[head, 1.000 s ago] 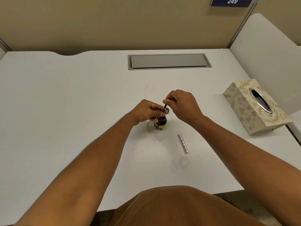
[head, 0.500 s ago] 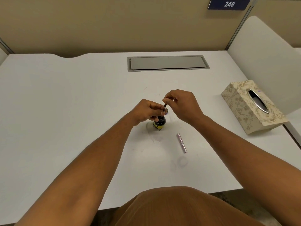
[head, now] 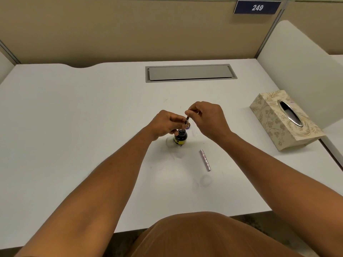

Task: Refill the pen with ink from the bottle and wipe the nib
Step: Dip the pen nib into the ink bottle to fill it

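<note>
The little ink bottle (head: 180, 137) stood on the white desk (head: 74, 127), and the thin pen part (head: 186, 124) stood up straight with its tip down in the bottle's mouth. The left hand (head: 165, 124) gripped the bottle's top while the right hand (head: 208, 118) pinched the pen's upper end, the two hands close together. The bottle looked small, light and easy to tip, so it likely needed a steady hold low down, and the pen a soft pinch up high.

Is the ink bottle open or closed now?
Open. The ink bottle stands upright with the pen dipped into its mouth; a small cap lies behind it.
</note>
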A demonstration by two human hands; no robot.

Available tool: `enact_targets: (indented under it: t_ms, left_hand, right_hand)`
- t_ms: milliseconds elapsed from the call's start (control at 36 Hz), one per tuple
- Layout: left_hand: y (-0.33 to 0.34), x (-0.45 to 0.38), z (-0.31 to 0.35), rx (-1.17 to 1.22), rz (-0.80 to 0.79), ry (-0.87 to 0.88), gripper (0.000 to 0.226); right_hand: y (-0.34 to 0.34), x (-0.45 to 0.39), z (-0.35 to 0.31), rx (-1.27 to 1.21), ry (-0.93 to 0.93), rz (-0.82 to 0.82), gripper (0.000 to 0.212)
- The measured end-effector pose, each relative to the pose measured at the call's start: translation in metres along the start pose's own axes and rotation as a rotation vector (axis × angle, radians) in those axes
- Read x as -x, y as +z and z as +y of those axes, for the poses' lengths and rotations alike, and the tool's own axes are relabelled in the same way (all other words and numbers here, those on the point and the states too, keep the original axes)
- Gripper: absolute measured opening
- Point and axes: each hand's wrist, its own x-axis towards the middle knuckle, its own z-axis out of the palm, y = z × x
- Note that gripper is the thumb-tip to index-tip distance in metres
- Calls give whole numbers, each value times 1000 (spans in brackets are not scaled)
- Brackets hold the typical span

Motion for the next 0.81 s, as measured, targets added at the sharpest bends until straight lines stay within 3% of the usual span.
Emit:
enact_targets:
  t_ms: [444,806]
  left_hand:
    - [7,15,1,134,20,-10,31]
    - [7,25,-18,412,402,-128,26]
  right_hand:
    - [-15,20,5,-89,8,98,15]
    - [-9,45,11,-233,163,230,15]
